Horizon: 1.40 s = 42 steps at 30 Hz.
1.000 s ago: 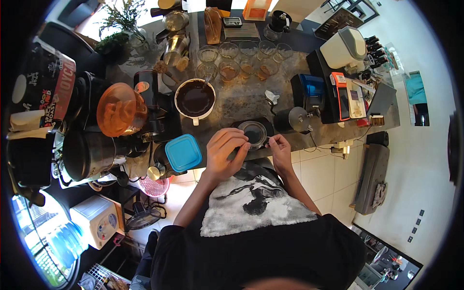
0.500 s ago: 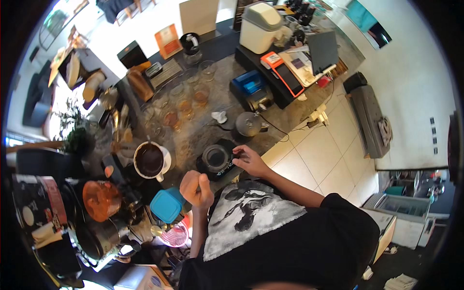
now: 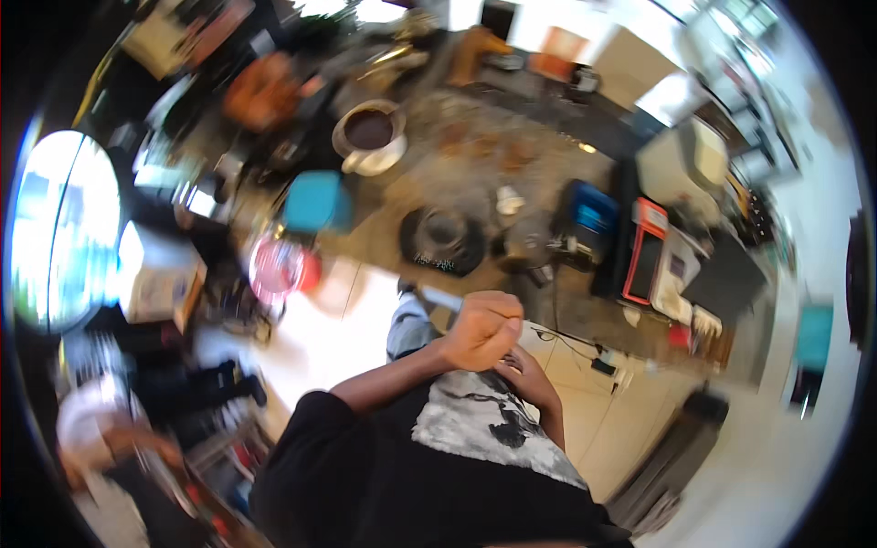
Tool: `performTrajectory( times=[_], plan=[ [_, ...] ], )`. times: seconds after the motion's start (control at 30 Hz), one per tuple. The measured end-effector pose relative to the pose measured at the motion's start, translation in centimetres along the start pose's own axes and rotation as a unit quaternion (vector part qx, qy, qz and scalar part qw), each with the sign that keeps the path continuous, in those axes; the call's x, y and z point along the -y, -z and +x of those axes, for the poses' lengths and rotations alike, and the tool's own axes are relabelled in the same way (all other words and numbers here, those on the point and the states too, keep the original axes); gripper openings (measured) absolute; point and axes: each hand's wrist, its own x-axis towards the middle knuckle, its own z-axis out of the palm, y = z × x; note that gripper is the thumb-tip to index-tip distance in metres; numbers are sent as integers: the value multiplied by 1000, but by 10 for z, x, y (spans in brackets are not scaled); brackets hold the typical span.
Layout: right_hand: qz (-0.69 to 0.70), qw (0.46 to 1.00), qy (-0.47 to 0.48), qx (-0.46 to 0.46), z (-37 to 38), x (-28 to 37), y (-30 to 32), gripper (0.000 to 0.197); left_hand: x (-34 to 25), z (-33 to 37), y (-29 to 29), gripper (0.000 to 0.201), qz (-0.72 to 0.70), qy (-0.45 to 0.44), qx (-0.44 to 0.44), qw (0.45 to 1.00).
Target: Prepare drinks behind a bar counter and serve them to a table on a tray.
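My left hand is closed in a fist in front of my shirt, away from the counter. What it holds, if anything, is hidden. My right hand is just below and behind the fist, its fingers largely covered and blurred. Beyond the hands, a round grey-rimmed vessel stands on a black base at the counter's near edge. Right of it is a small grey kettle. Further left stands a white handled vessel with dark contents.
The counter carries a blue-topped machine, a red-framed card terminal and a light blue container. A pink basket stands below its near edge. A cable hangs at the right. Another person is at the lower left.
The view has swung left, blurring much of it. Both hands have moved away from the black base and come together before my shirt. Another person has come into view.
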Motion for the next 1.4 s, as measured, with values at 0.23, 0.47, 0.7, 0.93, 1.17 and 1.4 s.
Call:
performTrajectory(
  times=[0.23, 0.47, 0.7, 0.93, 1.17, 1.4],
  plan=[
    [-137, 953, 45, 268, -25, 19, 80, 48, -26, -111, -72, 32, 97, 152, -206, 962],
    [-202, 930, 119, 283, -22, 96, 80, 43, -55, -134, -91, 42, 94, 234, -376, 892],
    [-40, 967, 206, 143, 1, 119, 95, 12, -57, -108, -96, 28, 105, 253, -332, 902],
    [-30, 955, 295, -8, 21, 150, 124, 20, -27, -81, -49, 37, 62, 210, -303, 927],
    [-38, 954, 275, -109, 29, 150, 115, 31, 5, -16, -6, 26, 49, 226, -267, 935],
    [124, 916, 343, -169, 36, 132, 90, 22, -78, 77, 8, 23, -325, 108, 84, 936]
  ],
)
